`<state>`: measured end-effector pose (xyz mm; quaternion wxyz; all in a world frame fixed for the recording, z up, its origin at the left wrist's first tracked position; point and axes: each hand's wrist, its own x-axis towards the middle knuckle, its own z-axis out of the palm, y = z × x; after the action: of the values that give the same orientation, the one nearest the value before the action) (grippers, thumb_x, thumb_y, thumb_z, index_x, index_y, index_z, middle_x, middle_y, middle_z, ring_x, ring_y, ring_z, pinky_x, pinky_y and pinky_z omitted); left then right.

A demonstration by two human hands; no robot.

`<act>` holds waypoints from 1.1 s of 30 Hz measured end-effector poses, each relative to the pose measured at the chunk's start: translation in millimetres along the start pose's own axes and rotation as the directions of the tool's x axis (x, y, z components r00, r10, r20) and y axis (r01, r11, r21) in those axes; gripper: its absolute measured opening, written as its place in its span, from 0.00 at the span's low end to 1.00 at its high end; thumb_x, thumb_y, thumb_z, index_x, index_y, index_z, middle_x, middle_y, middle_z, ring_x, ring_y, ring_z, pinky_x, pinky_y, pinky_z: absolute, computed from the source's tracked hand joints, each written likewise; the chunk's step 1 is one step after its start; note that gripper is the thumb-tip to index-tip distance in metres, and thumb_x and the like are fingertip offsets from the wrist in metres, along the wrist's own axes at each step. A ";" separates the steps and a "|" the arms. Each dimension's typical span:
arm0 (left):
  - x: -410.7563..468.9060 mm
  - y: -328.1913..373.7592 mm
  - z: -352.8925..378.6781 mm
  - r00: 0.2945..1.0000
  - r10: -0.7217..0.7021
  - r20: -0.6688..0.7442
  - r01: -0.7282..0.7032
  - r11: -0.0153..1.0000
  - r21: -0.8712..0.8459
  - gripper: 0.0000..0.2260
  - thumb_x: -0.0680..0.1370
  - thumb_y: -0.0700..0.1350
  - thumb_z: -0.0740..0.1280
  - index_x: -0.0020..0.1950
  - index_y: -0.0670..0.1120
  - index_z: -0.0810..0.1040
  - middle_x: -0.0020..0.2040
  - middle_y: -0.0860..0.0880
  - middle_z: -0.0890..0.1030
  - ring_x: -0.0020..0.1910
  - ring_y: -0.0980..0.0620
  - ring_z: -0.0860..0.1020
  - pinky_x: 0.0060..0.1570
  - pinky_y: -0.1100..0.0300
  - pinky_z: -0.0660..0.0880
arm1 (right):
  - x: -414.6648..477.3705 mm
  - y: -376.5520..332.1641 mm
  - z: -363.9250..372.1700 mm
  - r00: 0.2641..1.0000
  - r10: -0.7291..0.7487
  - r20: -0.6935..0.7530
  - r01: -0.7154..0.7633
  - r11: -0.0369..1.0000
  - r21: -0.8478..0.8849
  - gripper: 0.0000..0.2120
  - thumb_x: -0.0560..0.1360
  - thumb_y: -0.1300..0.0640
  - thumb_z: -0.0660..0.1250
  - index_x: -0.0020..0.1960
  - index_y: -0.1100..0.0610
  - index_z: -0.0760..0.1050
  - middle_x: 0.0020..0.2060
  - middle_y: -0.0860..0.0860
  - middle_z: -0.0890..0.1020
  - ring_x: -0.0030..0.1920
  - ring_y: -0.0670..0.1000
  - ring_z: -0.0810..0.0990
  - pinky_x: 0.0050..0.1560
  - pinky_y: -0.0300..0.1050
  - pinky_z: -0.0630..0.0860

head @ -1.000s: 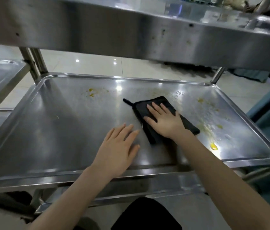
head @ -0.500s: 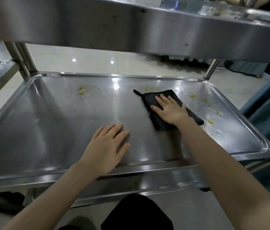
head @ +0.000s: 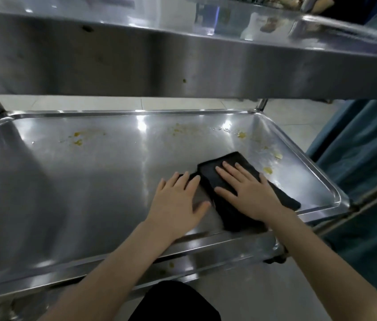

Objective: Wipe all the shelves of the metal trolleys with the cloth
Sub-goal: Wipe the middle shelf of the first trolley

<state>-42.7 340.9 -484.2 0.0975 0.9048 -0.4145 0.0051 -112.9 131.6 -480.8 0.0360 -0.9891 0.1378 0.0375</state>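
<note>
The middle shelf (head: 78, 181) of a steel trolley fills the view, a shallow tray with raised rims. A folded black cloth (head: 208, 179) lies on its right half, close to the near rim. My right hand (head: 250, 193) presses flat on the cloth with fingers spread. Resting flat on the bare metal just left of it is my left hand (head: 178, 202), its fingertips touching the cloth's left corner. Yellow food stains (head: 242, 135) dot the far right of the shelf, and a smaller stain patch (head: 77, 137) marks the far left.
The trolley's upper shelf (head: 182, 59) overhangs close above, with little height under it. Teal fabric (head: 368, 158) hangs beside the right rim. A lower shelf edge (head: 206, 258) shows beneath the near rim. Pale floor tiles lie beyond the far rim.
My right hand has drawn the cloth back toward the near rim. My left hand has slid right until it touches the cloth. The view has tilted and moved closer.
</note>
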 end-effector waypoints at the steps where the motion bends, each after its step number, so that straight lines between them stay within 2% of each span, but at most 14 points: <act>1: -1.0 1.6 1.6 1.000 -0.002 0.021 0.002 1.000 0.017 0.30 0.78 0.65 0.51 0.78 0.53 0.55 0.78 0.48 0.56 0.77 0.46 0.54 0.73 0.45 0.54 | 22.2 4.6 -2.6 0.999 0.043 0.004 -0.043 0.999 0.019 0.34 0.72 0.25 0.38 0.76 0.33 0.42 0.77 0.34 0.44 0.77 0.41 0.42 0.74 0.62 0.45; 4: 0.4 5.0 1.0 0.998 -0.002 0.064 -0.001 0.999 0.047 0.29 0.78 0.65 0.51 0.76 0.55 0.58 0.78 0.46 0.55 0.77 0.43 0.54 0.72 0.42 0.55 | 85.0 17.6 -17.0 0.985 0.164 0.044 -0.166 0.985 0.048 0.32 0.77 0.29 0.43 0.78 0.37 0.46 0.78 0.37 0.45 0.78 0.45 0.43 0.74 0.66 0.45; 7: 6.7 7.0 -5.9 0.999 -0.010 0.053 0.005 0.997 0.081 0.27 0.75 0.67 0.54 0.71 0.56 0.65 0.74 0.48 0.64 0.72 0.44 0.62 0.68 0.46 0.63 | 110.3 20.9 -23.1 0.979 0.189 0.083 -0.192 0.980 0.042 0.32 0.77 0.30 0.43 0.78 0.39 0.45 0.78 0.39 0.44 0.78 0.47 0.43 0.73 0.68 0.45; 10: 11.0 6.4 -8.1 1.000 -0.027 0.011 0.026 0.992 0.126 0.26 0.73 0.69 0.53 0.66 0.57 0.68 0.66 0.52 0.70 0.64 0.45 0.69 0.61 0.51 0.67 | 75.9 26.4 -17.0 0.991 0.115 0.075 -0.118 0.992 0.036 0.31 0.77 0.29 0.42 0.78 0.37 0.44 0.78 0.37 0.44 0.78 0.45 0.43 0.73 0.66 0.44; 13: 23.7 7.9 -8.3 0.999 -0.026 -0.019 0.028 0.992 0.125 0.27 0.74 0.69 0.51 0.69 0.58 0.67 0.61 0.51 0.72 0.61 0.45 0.70 0.62 0.51 0.65 | 2.1 39.9 -1.3 0.999 0.041 -0.006 -0.041 0.999 -0.014 0.32 0.72 0.26 0.35 0.75 0.31 0.38 0.77 0.34 0.43 0.77 0.42 0.42 0.74 0.63 0.46; 16: 32.7 16.2 -4.4 1.000 -0.001 0.004 0.000 0.998 0.066 0.28 0.75 0.68 0.52 0.73 0.59 0.63 0.70 0.52 0.68 0.69 0.46 0.64 0.68 0.47 0.60 | -40.5 55.5 4.4 1.000 0.014 -0.010 -0.015 1.000 -0.013 0.31 0.70 0.23 0.32 0.71 0.26 0.33 0.75 0.31 0.41 0.74 0.36 0.37 0.74 0.59 0.44; 19: 29.6 21.8 4.7 0.999 -0.003 0.054 0.002 1.000 0.019 0.28 0.77 0.67 0.52 0.76 0.59 0.59 0.77 0.53 0.59 0.75 0.47 0.57 0.71 0.42 0.56 | -14.8 64.2 -1.2 1.000 0.013 0.017 -0.013 1.000 0.004 0.33 0.71 0.24 0.36 0.74 0.29 0.38 0.76 0.32 0.42 0.76 0.39 0.39 0.74 0.61 0.43; 23: 30.6 22.0 4.6 0.998 -0.007 0.068 0.005 1.000 0.027 0.28 0.77 0.66 0.52 0.76 0.60 0.58 0.78 0.54 0.57 0.76 0.46 0.55 0.71 0.41 0.56 | 64.3 76.6 -13.2 0.991 0.137 -0.002 -0.136 0.990 0.042 0.32 0.75 0.27 0.43 0.77 0.35 0.47 0.78 0.36 0.47 0.78 0.44 0.45 0.74 0.65 0.46; 27: 31.6 22.0 2.8 0.997 0.001 0.082 -0.005 0.999 0.045 0.28 0.77 0.67 0.52 0.76 0.59 0.59 0.77 0.53 0.59 0.75 0.46 0.58 0.70 0.42 0.59 | 108.1 79.8 -20.6 0.974 0.225 0.010 -0.225 0.972 0.067 0.32 0.77 0.29 0.44 0.78 0.40 0.50 0.79 0.40 0.49 0.78 0.48 0.46 0.73 0.69 0.46; 30: 31.7 20.5 -0.4 0.996 0.011 0.084 -0.015 0.999 0.051 0.28 0.76 0.67 0.52 0.75 0.59 0.60 0.76 0.53 0.61 0.74 0.45 0.59 0.70 0.43 0.60 | 87.1 80.9 -19.5 0.984 0.174 0.038 -0.176 0.983 0.056 0.32 0.77 0.30 0.43 0.78 0.38 0.48 0.78 0.39 0.48 0.78 0.46 0.45 0.73 0.68 0.44; 33: 30.3 21.3 -2.0 0.998 0.025 0.061 -0.030 0.997 0.077 0.28 0.77 0.67 0.51 0.75 0.59 0.61 0.76 0.54 0.62 0.73 0.46 0.60 0.68 0.45 0.62 | 25.1 92.8 -9.8 0.992 0.123 0.000 -0.123 0.992 0.032 0.33 0.74 0.28 0.40 0.77 0.35 0.45 0.78 0.36 0.47 0.78 0.45 0.45 0.74 0.65 0.45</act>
<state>-38.6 304.9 -475.9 0.0497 0.9019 -0.4290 -0.0045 -113.8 35.0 -478.9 0.0491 -0.9781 0.1990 0.0364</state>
